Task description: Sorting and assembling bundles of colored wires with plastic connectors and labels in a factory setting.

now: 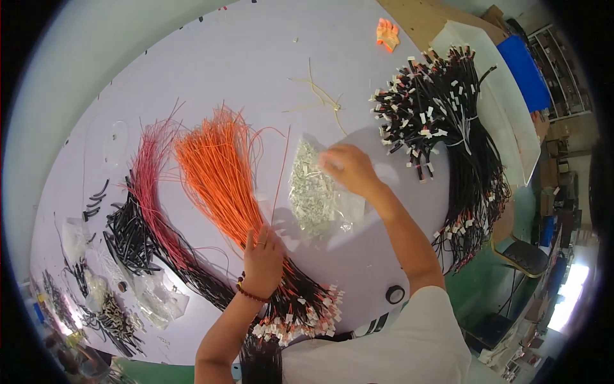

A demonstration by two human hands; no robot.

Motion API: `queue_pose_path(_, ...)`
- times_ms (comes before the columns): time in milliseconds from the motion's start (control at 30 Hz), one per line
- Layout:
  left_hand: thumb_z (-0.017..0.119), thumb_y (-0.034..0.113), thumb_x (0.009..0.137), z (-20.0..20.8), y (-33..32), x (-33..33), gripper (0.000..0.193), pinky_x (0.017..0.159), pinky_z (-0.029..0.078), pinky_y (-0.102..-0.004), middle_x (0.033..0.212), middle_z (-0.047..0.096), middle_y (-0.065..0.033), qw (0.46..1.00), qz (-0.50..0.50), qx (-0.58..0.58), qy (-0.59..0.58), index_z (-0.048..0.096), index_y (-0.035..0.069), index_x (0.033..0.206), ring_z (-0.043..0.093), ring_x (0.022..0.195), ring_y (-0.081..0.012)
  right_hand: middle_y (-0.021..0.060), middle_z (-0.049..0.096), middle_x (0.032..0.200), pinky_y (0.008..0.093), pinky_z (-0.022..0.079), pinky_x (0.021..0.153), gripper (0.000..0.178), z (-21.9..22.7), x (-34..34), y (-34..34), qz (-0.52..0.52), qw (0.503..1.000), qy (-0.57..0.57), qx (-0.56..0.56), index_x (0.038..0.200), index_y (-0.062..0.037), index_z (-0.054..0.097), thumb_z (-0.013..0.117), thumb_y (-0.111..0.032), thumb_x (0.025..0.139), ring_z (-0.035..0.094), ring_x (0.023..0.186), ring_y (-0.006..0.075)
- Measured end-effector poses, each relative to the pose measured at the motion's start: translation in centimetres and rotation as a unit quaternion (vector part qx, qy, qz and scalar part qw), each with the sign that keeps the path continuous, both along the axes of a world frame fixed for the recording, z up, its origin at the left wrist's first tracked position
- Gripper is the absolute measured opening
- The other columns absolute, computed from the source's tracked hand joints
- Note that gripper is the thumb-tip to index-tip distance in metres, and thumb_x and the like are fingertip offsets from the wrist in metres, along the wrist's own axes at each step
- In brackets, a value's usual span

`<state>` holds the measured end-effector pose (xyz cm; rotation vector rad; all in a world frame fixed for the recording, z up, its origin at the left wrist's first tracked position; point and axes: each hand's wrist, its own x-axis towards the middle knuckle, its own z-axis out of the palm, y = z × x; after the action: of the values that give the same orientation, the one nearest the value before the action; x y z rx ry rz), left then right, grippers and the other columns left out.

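Observation:
My left hand point(262, 264) rests over the lower part of a thick bundle of orange wires point(217, 169). Its fingers close around a single red-orange wire point(281, 169) that sticks up apart from the bundle. Below the hand, the bundle continues in black sleeves point(295, 281) with white connectors point(300, 323) at the ends. Beside the upper right edge of a clear plastic bag point(310, 192) full of small whitish parts is my right hand point(348, 168). Its fingers are curled together, and what they pinch, if anything, is too small to make out.
A pink-red wire bundle point(150, 166) lies left, near black tube pieces point(131, 240). A large black cable bundle point(464, 128) with white connectors lies right, beside a white bin point(511, 128). An orange glove point(387, 35), pale loose ties point(326, 99) and a black roll point(395, 294) are on the table.

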<state>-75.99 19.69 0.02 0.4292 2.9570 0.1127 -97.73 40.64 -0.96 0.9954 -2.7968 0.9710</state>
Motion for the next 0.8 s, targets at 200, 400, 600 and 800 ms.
queue_pose_path(200,0.052,0.010,0.077,1.6,-0.3,-1.3,0.033,0.104,0.027,-0.0472,0.112,0.058,-0.0088,0.999,0.034,0.029,-0.025,0.058,0.002,0.109,0.045,0.120,-0.0257,0.0100,0.063,0.083,0.0369,0.048,0.069,0.019,-3.8,-10.3,0.8,-0.198,0.978,0.024,-0.054,0.084,-0.0042,0.063,0.067,-0.020,0.074,0.061,0.077,0.0260)
queue_pose_path(400,0.056,0.007,0.080,2.6,-0.7,0.6,0.026,0.099,0.033,-0.0477,0.107,0.061,-0.0071,0.985,0.080,0.145,-0.044,0.058,0.005,0.106,0.050,0.113,-0.0264,0.0108,0.064,0.077,0.0363,0.048,0.067,0.022,-6.6,-13.5,-0.6,-0.240,0.970,-0.037,0.030,0.080,-0.0038,0.063,0.069,-0.024,0.072,0.060,0.070,0.0278)
queue_pose_path(600,0.058,0.003,0.077,4.1,-2.3,3.0,0.024,0.096,0.037,-0.0466,0.099,0.063,-0.0071,0.967,0.165,0.193,0.016,0.061,0.008,0.100,0.053,0.108,-0.0267,0.0085,0.064,0.069,0.0296,0.048,0.052,0.021,-0.6,-13.4,0.9,-0.238,0.933,-0.183,-0.197,0.078,-0.0012,0.066,0.067,-0.022,0.076,0.061,0.057,0.0155)
queue_pose_path(800,0.058,0.002,0.079,7.3,-1.8,5.6,0.021,0.091,0.042,-0.0446,0.095,0.065,-0.0090,0.942,0.195,0.262,0.076,0.062,0.006,0.099,0.058,0.099,-0.0291,0.0068,0.064,0.073,0.0245,0.052,0.055,0.018,6.0,-9.4,1.9,-0.145,0.902,-0.329,-0.237,0.083,0.0022,0.065,0.067,-0.015,0.078,0.060,0.059,0.0119)
